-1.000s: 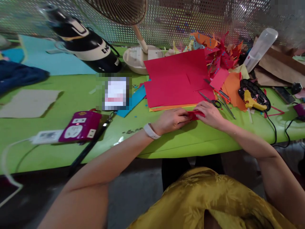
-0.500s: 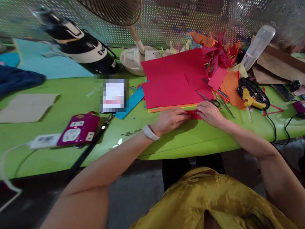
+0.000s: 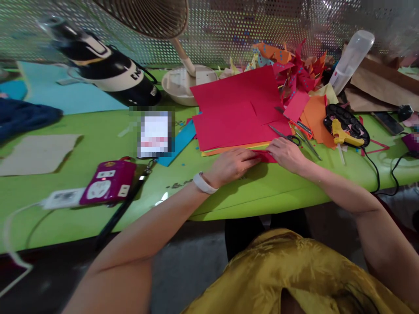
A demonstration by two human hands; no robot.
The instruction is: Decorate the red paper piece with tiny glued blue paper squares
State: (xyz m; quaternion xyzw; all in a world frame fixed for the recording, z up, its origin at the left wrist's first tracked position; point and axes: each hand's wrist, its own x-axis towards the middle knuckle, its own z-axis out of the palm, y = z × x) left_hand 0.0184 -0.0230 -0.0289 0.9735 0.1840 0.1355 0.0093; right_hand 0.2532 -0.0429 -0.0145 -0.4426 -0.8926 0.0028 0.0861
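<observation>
A small strip of red paper lies on the green table near its front edge, partly hidden under my fingers. My left hand, with a white band on its wrist, presses on the strip's left part with its fingers together. On the strip's right part, my right hand pinches the paper with bent fingers. Just beyond both hands lies a stack of large red sheets, with orange and yellow edges showing below. Dark-handled scissors rest right behind my right hand.
A yellow glue gun lies on a black palette at the right, its cord trailing forward. Left stand a black bottle and a fan. A purple power socket sits nearer. Folded colored paper is piled behind.
The view has shifted slightly. Both hands stay at the red paper strip with almost the same grip.
</observation>
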